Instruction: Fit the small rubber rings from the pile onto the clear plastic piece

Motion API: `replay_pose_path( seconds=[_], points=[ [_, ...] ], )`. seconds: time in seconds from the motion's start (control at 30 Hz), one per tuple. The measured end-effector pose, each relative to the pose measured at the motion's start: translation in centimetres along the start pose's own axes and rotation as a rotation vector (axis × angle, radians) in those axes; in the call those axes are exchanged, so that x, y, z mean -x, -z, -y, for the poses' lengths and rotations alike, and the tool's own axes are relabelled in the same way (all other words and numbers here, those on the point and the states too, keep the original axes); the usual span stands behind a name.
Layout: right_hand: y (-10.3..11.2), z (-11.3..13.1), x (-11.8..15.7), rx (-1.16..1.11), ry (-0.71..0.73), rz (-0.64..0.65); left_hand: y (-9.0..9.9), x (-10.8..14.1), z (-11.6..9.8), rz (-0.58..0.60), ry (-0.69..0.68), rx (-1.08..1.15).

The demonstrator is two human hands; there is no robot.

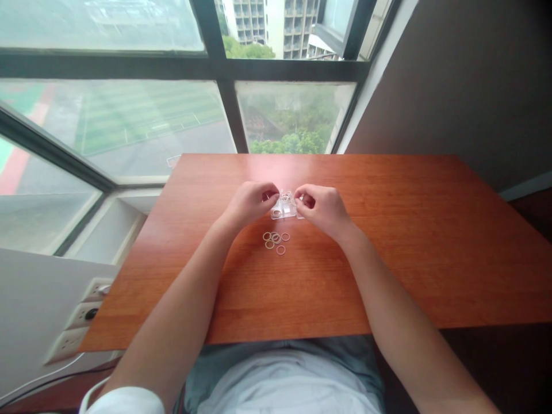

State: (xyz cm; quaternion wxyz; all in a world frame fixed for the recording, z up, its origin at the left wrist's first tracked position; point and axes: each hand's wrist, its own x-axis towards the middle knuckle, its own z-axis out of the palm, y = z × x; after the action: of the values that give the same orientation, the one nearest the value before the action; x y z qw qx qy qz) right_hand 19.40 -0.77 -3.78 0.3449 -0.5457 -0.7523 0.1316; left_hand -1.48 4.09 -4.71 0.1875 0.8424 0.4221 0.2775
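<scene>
A small clear plastic box (283,210) with compartments stands on the wooden table, with some rings inside it. My left hand (252,202) is at the box's left edge, thumb and fingertips pressed together; whatever is between them is too small to make out. On the right side, my right hand (324,209) is closed in a pinch beside the box, and its fingertips partly hide the box's right part. Several thin rings lie loosely on the table nearer to me, pale and yellowish ones overlapping, with a pink ring (281,250) closest to me.
The brown table (431,247) reaches to a window (280,109) at the back and a grey wall at the right. Wall sockets (81,315) with cables are low on the left, beyond the table's edge.
</scene>
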Motion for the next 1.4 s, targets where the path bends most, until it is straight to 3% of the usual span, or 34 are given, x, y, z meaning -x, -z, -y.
replay_pose_path(
  seconds=[0.63, 0.77, 0.97, 1.4],
  points=[
    [-0.3, 0.1, 0.1, 0.031, 0.021, 0.035, -1.1, 0.1, -2.9, 0.088, -0.049, 0.228],
    [-0.3, 0.1, 0.1, 0.046, 0.011, 0.040, -0.9, 0.1, -3.1, 0.041, -0.043, 0.286],
    [-0.2, 0.1, 0.1, 0.058, 0.007, 0.029, -0.4, 0.2, -3.6, 0.091, -0.034, 0.341],
    [-0.2, 0.1, 0.1, 0.099, 0.011, 0.053, -0.8, 0.1, -3.3, 0.062, -0.016, 0.319]
  ],
)
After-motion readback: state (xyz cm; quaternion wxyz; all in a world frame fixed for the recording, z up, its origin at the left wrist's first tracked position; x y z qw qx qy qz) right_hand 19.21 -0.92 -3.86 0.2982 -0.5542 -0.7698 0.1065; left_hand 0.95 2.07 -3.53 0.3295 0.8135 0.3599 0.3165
